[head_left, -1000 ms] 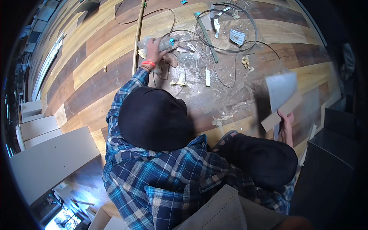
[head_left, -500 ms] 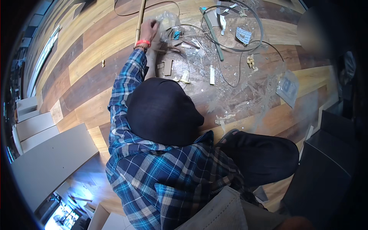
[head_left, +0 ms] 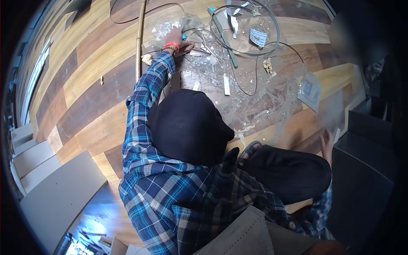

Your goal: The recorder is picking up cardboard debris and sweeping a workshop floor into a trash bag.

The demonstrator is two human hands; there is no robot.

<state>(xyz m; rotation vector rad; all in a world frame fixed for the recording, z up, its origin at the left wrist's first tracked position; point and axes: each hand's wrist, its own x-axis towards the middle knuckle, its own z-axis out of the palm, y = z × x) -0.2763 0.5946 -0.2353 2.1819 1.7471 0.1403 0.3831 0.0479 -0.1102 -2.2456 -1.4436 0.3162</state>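
Note:
My left hand (head_left: pixel 175 37), with a red band and beads at its wrist, reaches down into the litter on the floor. Its fingers are stretched over the clear plastic film (head_left: pixel 165 30), beside a small blue piece (head_left: pixel 184 37). No grip on anything is visible there. A bare foot (head_left: pixel 187 47) shows partly next to that hand. Low on the right, my right hand (head_left: pixel 326 142) has come out past my dark-clad knee (head_left: pixel 284 174). Its fingers are extended and nothing shows in them. A narrow pale strip (head_left: pixel 337 135) stands close to it.
A long brown pole (head_left: pixel 139 46) lies left of my left arm. Coiled edging strip (head_left: pixel 278 25), a green-grey bar (head_left: pixel 223 38), torn plastic and a clear bag (head_left: pixel 309 91) litter the wood floor. A dark cabinet (head_left: pixel 361 165) stands right, a grey panel (head_left: pixel 63 199) left.
My left hand has moved right and down from beside the pole onto the litter. My right hand has come into view near the dark cabinet. The whole view has shifted slightly.

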